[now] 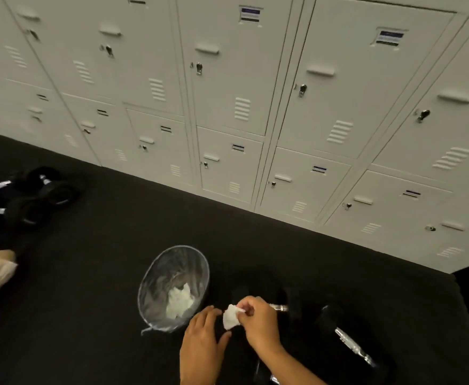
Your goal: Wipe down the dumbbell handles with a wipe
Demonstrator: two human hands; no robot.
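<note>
Wipe (231,318) pinched by right hand (258,320); bin (155,276) seemingly holds crumpled wipes (179,302).

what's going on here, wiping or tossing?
A person crouches over a dark floor by white lockers. The right hand pinches a crumpled white wipe; the left hand is open beside it. A lined bin just left already holds used wipes. Dumbbells lie to the right, more far left. Which step, can't tell.

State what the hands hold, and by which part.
The right hand pinches the wipe by its upper right edge; the left hand holds nothing.
</note>
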